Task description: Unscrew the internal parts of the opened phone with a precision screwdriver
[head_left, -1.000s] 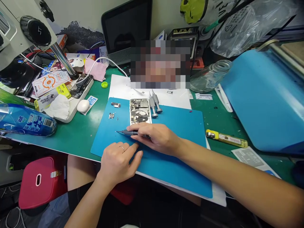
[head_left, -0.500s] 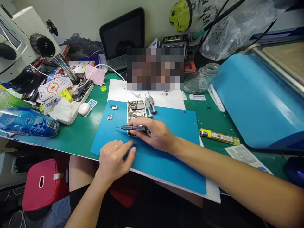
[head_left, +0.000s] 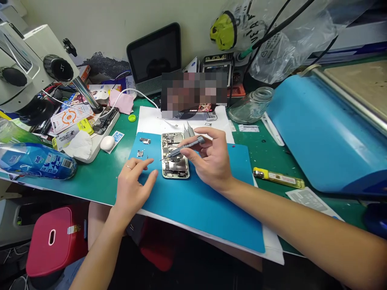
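We see a green counter (head_left: pixel 99 181) crowded along its back and left edges. A big blue roll (head_left: pixel 326 129) fills its right end. A blue mat (head_left: pixel 196 205) lies at the middle of the front edge, slightly overhanging it. A microscope (head_left: pixel 30 64) stands at the back left corner, and a dark screen (head_left: pixel 154 52) leans against the wall behind the mat. A blue bottle (head_left: pixel 36 161) lies on its side near the left front edge, and a glass jar (head_left: pixel 250 106) lies tipped over between the screen and the roll. Of the hands, the right hand (head_left: pixel 213 163) is closed around a grey screwdriver (head_left: pixel 181 149), pinched between thumb and fingers. The left hand (head_left: pixel 133 189) lies open and holds nothing; its loosely spread fingertips rest on the mat just left of the phone (head_left: pixel 178 169). The phone lies opened, insides up, on the back part of the mat, between the two hands. A yellow tool (head_left: pixel 278 178) lies on the counter between the mat's right edge and the roll. The screwdriver slants, cap up to the right and tip down on the phone's middle; we cannot tell what the tip touches. Spare drivers (head_left: pixel 189 129) stand at the phone's far end, and small loose parts (head_left: pixel 144 140) sit near the mat's back left corner.
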A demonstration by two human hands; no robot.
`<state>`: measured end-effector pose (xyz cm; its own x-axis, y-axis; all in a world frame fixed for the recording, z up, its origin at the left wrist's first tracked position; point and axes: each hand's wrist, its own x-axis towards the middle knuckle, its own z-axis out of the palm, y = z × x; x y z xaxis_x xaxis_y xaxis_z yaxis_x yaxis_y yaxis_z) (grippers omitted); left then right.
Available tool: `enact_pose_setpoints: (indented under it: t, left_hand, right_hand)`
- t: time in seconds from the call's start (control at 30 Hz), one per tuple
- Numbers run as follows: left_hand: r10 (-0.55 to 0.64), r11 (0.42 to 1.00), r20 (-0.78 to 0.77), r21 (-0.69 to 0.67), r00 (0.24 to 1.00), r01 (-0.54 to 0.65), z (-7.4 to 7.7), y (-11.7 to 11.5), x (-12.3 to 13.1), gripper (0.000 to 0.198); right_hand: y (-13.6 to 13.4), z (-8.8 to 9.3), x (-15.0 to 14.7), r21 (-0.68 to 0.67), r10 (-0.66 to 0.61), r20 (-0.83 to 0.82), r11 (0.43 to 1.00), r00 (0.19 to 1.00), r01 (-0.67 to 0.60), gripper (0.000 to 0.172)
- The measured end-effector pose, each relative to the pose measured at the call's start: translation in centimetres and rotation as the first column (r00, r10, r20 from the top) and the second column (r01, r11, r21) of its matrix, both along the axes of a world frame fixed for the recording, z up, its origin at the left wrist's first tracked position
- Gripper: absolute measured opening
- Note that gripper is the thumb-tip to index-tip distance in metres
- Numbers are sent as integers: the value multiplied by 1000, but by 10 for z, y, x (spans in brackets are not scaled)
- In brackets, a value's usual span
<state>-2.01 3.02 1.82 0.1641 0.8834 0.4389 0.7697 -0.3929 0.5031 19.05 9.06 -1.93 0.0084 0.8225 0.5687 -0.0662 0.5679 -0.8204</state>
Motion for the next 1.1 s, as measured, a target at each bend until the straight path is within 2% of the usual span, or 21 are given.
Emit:
enact_pose_setpoints:
  t: [0.13, 0.33, 0.57, 0.93, 1.1]
  left_hand:
    - [7, 1000, -3, 11, 1000, -7, -10, 1, 10, 24]
    - [-22, 999, -79, 35, 997, 25, -19, -1, 10, 22]
    - [-37, 996, -173, 72, 984, 50, -19, -6, 9, 21]
    - [-35, 995, -189, 89, 981, 52, -21, -6, 9, 19]
    - [-49, 995, -198, 77, 979, 65, -19, -6, 10, 16]
  right_hand:
    - [0, 0, 2, -5, -26, 22, 1000, 999, 26, 38]
    - [-3, -1, 2, 21, 9, 73, 1000, 997, -10, 35]
    - [-5, -1, 1, 45, 23, 93, 999, 995, -28, 37]
    - [-9, -2, 1, 8, 112, 115, 993, 987, -114, 37]
    - [-8, -3, 1, 35, 93, 151, 994, 984, -99, 36]
